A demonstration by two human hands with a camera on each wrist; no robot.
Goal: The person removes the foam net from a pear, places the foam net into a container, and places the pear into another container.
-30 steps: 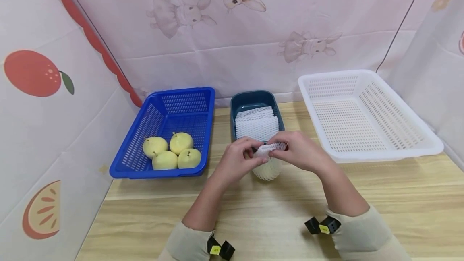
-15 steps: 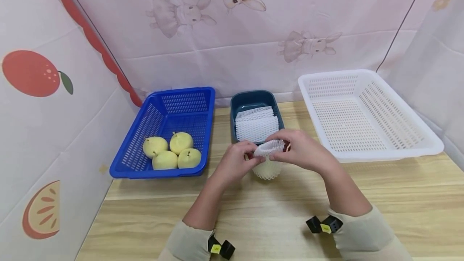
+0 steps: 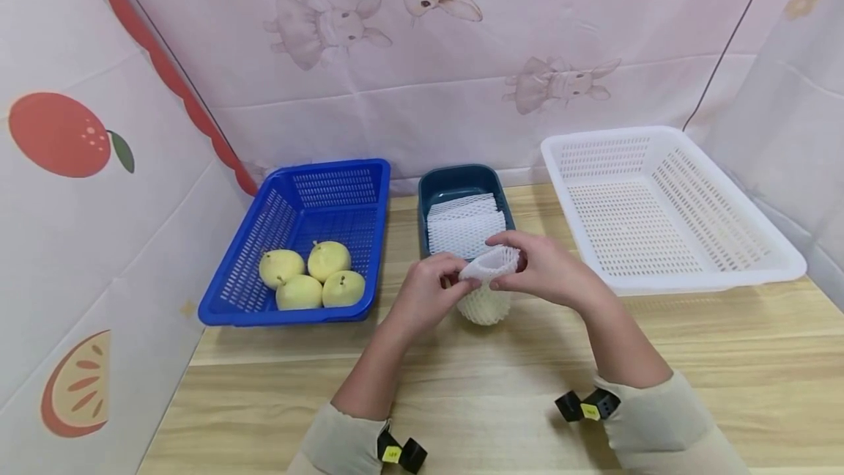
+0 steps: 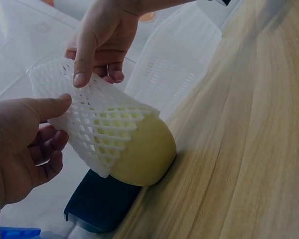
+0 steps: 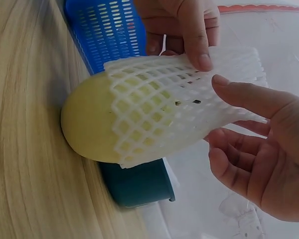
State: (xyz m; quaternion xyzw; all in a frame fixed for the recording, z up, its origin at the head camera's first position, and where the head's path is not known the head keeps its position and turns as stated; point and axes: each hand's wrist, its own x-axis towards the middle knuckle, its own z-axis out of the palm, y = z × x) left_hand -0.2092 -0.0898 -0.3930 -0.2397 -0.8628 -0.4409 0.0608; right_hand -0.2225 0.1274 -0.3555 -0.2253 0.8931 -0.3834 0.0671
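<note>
A white foam net sleeve (image 3: 484, 292) covers the upper part of a yellow pear (image 4: 152, 154), whose lower part is bare in both wrist views. The pear stands close on the wooden table, in front of the dark green bin. My left hand (image 3: 425, 295) pinches the left side of the sleeve's upper end between thumb and fingers. On the opposite side, my right hand (image 3: 547, 270) grips the rim, thumb outside. Between the hands the sleeve's mouth gapes, facing up. The pear's top is hidden inside the net.
At the left, a blue basket (image 3: 379, 240) holds several yellow pears (image 3: 300, 292). The dark green bin (image 3: 428, 189) behind my hands contains flat white foam nets (image 3: 464, 229). A white basket (image 3: 712, 281) stands at the right. Printed cloth (image 3: 409, 94) hangs behind the table (image 3: 514, 402).
The sleeve's upper end was narrow and flattened; it has been spread into a wider round mouth. My right fingers have risen slightly at the rim while the left hand keeps its place.
</note>
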